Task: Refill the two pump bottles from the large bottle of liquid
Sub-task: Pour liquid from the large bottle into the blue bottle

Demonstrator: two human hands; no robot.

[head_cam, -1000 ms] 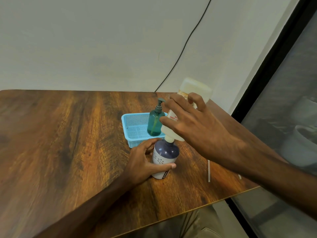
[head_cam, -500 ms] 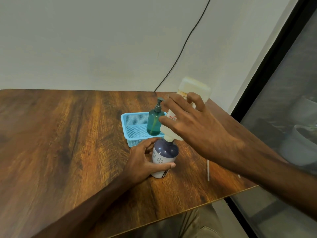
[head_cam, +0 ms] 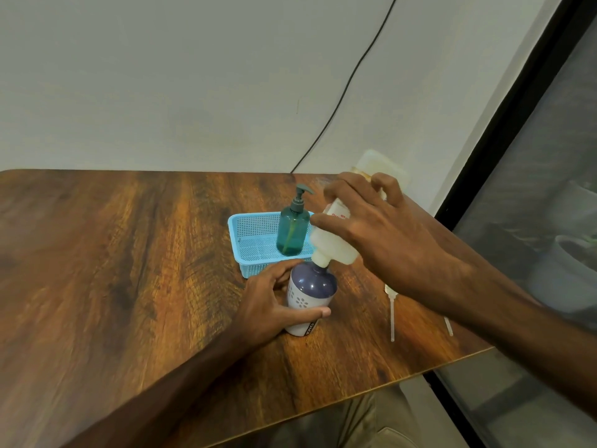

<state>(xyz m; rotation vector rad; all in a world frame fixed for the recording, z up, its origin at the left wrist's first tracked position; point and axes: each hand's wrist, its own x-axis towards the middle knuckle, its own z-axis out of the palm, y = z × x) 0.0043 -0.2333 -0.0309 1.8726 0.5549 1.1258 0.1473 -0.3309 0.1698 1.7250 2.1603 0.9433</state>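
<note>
Bench (head_cam: 129, 253): brown wood grain; everything stands in its right half.
Basket (head_cam: 248, 231): pale blue mesh, toward the far right corner, in the same place as half a second ago.
Left hand (head_cam: 269, 307): clamped on the side of the purple-topped bottle, thumb across the front, fingers curled round the far side; the grip is unchanged.
Green pump bottle (head_cam: 291, 232): upright in the right end of the basket, pump head on, not moved.
Purple-topped bottle (head_cam: 311, 286): upright on the bench just in front of the basket, pump off; it stands where it did.
Large bottle (head_cam: 334, 245): pale, tipped neck-down, its neck at the mouth of the purple-topped bottle; the tilt matches the earlier frames. Whether liquid is flowing cannot be told.
Right hand (head_cam: 382, 236): fingers wrapped round the large bottle from above, holding it as before.
Loose pump (head_cam: 392, 313): lies flat near the right edge, its tube pointing to the near edge.
</note>
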